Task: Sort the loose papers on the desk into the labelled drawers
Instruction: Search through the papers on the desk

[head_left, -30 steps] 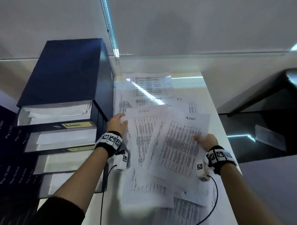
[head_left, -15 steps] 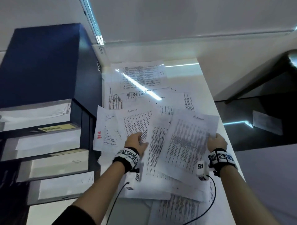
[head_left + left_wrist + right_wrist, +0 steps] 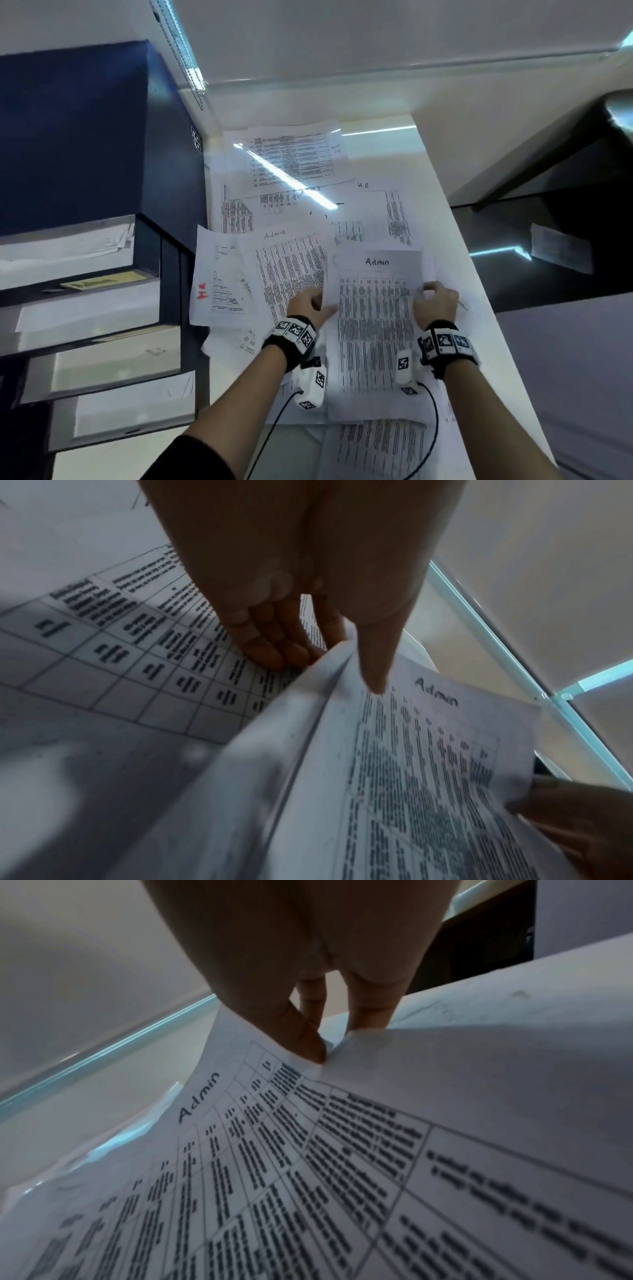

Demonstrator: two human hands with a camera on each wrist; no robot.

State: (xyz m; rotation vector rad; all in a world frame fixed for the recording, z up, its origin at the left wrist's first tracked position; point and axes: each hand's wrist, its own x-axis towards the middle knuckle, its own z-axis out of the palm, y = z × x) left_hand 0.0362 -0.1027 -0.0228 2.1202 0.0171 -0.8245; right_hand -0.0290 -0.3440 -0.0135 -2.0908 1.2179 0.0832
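A printed sheet headed "Admin" (image 3: 375, 329) is lifted a little above the paper-strewn desk (image 3: 442, 219), held by both hands. My left hand (image 3: 313, 303) pinches its left edge, thumb on top and fingers beneath, as the left wrist view shows (image 3: 371, 674). My right hand (image 3: 435, 299) pinches the right edge between thumb and fingers (image 3: 308, 1047). A second "Admin" sheet (image 3: 291, 270) lies under my left hand. To the left stands the dark blue drawer unit (image 3: 89, 164), its drawers pulled out; the top one has a yellow "Admin" label (image 3: 99, 282).
Other sheets lie scattered: one marked "HR" in red (image 3: 214, 281) beside the drawers, one marked "HR" (image 3: 387, 205) farther back, one marked "IT" (image 3: 298, 157) at the far end. The desk's right edge drops to a dark floor (image 3: 548, 240).
My left hand moved right from beside the drawers and took the left edge of the Admin sheet. The sheet has turned upright between both hands. The view shifted right.
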